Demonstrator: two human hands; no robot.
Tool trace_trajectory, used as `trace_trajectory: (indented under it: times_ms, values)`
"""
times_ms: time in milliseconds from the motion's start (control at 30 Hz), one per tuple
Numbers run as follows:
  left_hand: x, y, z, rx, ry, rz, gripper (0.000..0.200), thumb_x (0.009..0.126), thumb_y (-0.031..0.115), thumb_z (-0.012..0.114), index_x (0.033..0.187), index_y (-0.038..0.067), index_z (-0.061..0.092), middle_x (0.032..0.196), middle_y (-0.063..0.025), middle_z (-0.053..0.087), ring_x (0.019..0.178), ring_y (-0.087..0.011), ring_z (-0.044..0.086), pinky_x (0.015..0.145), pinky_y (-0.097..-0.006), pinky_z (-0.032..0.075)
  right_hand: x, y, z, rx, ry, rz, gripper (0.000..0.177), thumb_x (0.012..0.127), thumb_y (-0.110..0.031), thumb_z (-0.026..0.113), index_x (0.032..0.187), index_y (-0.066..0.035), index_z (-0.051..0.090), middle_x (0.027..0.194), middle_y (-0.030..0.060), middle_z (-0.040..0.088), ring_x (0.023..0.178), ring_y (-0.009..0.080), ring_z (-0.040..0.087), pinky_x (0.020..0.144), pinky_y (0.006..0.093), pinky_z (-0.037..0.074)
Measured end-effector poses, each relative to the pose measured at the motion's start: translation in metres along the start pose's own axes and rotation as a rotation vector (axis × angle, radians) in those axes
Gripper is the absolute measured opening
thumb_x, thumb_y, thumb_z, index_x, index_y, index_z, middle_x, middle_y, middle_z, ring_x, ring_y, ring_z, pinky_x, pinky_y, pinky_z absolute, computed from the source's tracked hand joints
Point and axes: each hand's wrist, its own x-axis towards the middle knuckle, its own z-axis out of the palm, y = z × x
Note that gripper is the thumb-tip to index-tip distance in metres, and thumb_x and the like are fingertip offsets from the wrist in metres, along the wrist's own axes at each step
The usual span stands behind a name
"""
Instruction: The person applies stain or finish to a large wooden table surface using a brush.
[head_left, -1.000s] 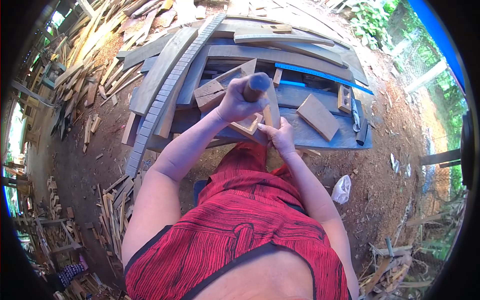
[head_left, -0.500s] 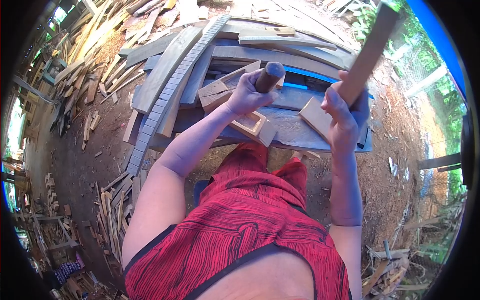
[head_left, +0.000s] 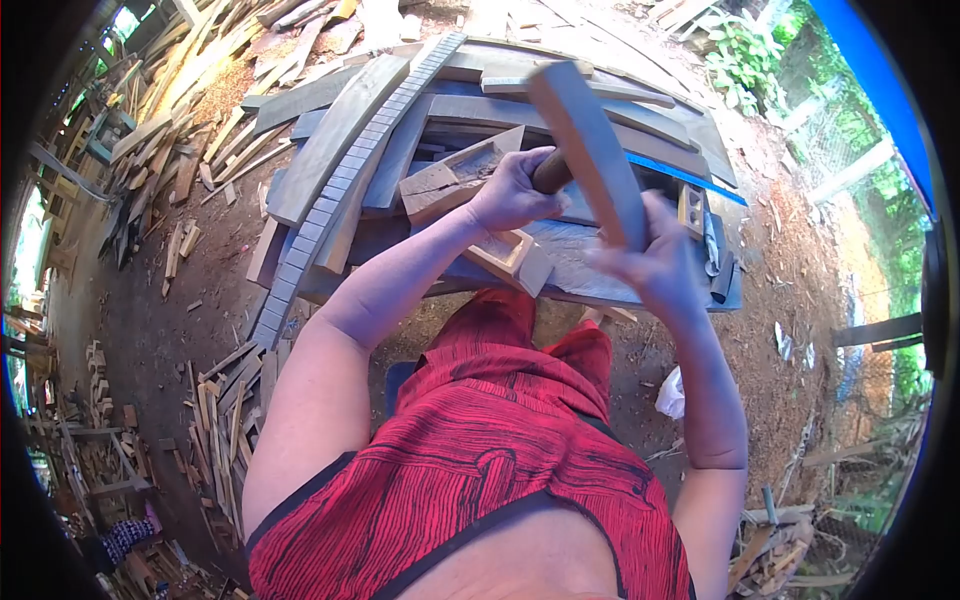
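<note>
My left hand (head_left: 512, 190) is closed around a dark round handle (head_left: 551, 174), held above a workbench. My right hand (head_left: 662, 262), blurred by motion, grips the lower end of a flat wooden block (head_left: 590, 140). The block tilts up and to the left, and its face overlaps the tip of the handle; whether they touch is unclear. Below my left hand lies a small hollowed wooden piece (head_left: 512, 254). Just left of that hand rests a wooden block with a recess (head_left: 440, 188).
Planks (head_left: 345, 140) and a long segmented strip (head_left: 330, 190) lie on the bench (head_left: 590, 262). A blue strip (head_left: 680, 178) is at its right. Scrap wood (head_left: 225, 415) piles on the ground at left. Part of another person (head_left: 128, 538) shows at lower left.
My right hand has moved down and left, swinging the wooden block from the upper right to the dark handle. My left hand has shifted slightly right and lower, tilting the handle.
</note>
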Motion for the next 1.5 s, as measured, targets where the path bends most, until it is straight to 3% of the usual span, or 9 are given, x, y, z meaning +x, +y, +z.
trace_trajectory:
  times_ms: [300, 400, 500, 633, 767, 1033, 1100, 1367, 1500]
  values:
    - [-0.003, 0.006, -0.002, 0.089, 0.014, -0.045, 0.03, 0.069, 0.005, 0.07, 0.096, 0.002, 0.058, 0.079, 0.0052, 0.054, 0.075, -0.0045, 0.046, 0.071, -0.0227, 0.043, -0.004, -0.009, -0.018, 0.35, 0.375, -0.288, 0.047, 0.067, -0.016, 0.078, 0.105, -0.001, 0.054, 0.077, 0.0016, 0.055, 0.066, 0.0054, 0.05, 0.057, 0.021, 0.04]
    - [-0.003, 0.007, 0.001, -0.038, 0.007, -0.117, 0.03, 0.069, 0.004, 0.069, 0.096, 0.002, 0.057, 0.08, 0.005, 0.054, 0.075, -0.0046, 0.046, 0.07, -0.0223, 0.043, 0.001, 0.018, -0.016, -0.238, 0.059, -0.026, 0.045, 0.067, -0.021, 0.077, 0.102, -0.001, 0.056, 0.074, 0.0013, 0.055, 0.06, 0.0053, 0.05, 0.05, 0.0205, 0.037]
    - [-0.005, -0.002, -0.002, 0.085, 0.01, -0.082, 0.031, 0.069, 0.003, 0.068, 0.098, 0.002, 0.058, 0.082, 0.0042, 0.055, 0.076, -0.0041, 0.047, 0.07, -0.0211, 0.043, -0.005, -0.012, -0.025, 0.02, 0.198, 0.205, 0.037, 0.068, -0.022, 0.075, 0.096, -0.003, 0.059, 0.069, -0.0005, 0.054, 0.055, 0.0043, 0.049, 0.046, 0.0191, 0.034]
    - [0.001, -0.009, 0.006, 0.153, -0.059, 0.021, 0.033, 0.068, 0.002, 0.068, 0.1, 0.002, 0.058, 0.083, 0.0023, 0.056, 0.077, -0.0045, 0.048, 0.07, -0.0212, 0.044, -0.009, -0.007, -0.026, 0.441, 0.349, -0.161, 0.03, 0.072, -0.017, 0.072, 0.096, -0.004, 0.059, 0.069, -0.0015, 0.053, 0.056, 0.0043, 0.048, 0.049, 0.0189, 0.037]
    - [0.0, -0.006, 0.014, 0.182, -0.115, -0.052, 0.034, 0.071, 0.005, 0.071, 0.102, 0.002, 0.058, 0.084, 0.0049, 0.054, 0.079, -0.0036, 0.046, 0.073, -0.0204, 0.042, -0.009, 0.031, -0.014, -0.149, 0.177, -0.078, 0.033, 0.071, -0.02, 0.072, 0.097, -0.005, 0.06, 0.074, -0.0016, 0.054, 0.057, 0.0034, 0.048, 0.046, 0.0171, 0.035]
    - [0.0, -0.005, 0.013, 0.159, -0.124, -0.05, 0.036, 0.07, 0.007, 0.073, 0.102, 0.002, 0.059, 0.083, 0.0045, 0.052, 0.078, -0.0044, 0.045, 0.073, -0.021, 0.041, -0.019, 0.027, -0.02, 0.462, 0.506, -0.149, 0.029, 0.076, -0.02, 0.071, 0.097, -0.006, 0.058, 0.065, -0.0023, 0.05, 0.049, 0.0041, 0.043, 0.043, 0.0176, 0.034]
    - [0.0, -0.002, 0.015, 0.145, -0.108, -0.059, 0.035, 0.07, 0.007, 0.073, 0.102, 0.003, 0.059, 0.084, 0.0046, 0.052, 0.078, -0.0043, 0.045, 0.073, -0.021, 0.041, -0.018, 0.049, -0.014, -0.029, 0.062, 0.008, 0.027, 0.075, -0.019, 0.071, 0.096, -0.007, 0.058, 0.065, -0.0023, 0.05, 0.048, 0.0042, 0.044, 0.043, 0.0178, 0.033]
    - [0.0, -0.007, 0.013, 0.132, -0.12, -0.078, 0.039, 0.071, 0.006, 0.074, 0.107, 0.003, 0.06, 0.089, 0.0044, 0.055, 0.084, -0.0038, 0.047, 0.077, -0.0213, 0.041, -0.021, 0.037, -0.01, 0.519, 0.499, -0.01, 0.026, 0.071, -0.017, 0.071, 0.091, -0.006, 0.058, 0.063, -0.0025, 0.051, 0.046, 0.0035, 0.043, 0.039, 0.019, 0.03]
    - [0.002, -0.005, 0.011, 0.108, -0.1, -0.074, 0.039, 0.07, 0.006, 0.074, 0.106, 0.002, 0.06, 0.089, 0.004, 0.056, 0.083, -0.0037, 0.048, 0.077, -0.0219, 0.042, -0.019, 0.058, -0.015, 0.289, 0.103, 0.342, 0.035, 0.069, -0.024, 0.077, 0.09, -0.005, 0.057, 0.064, -0.0017, 0.05, 0.049, 0.0049, 0.044, 0.042, 0.02, 0.032]
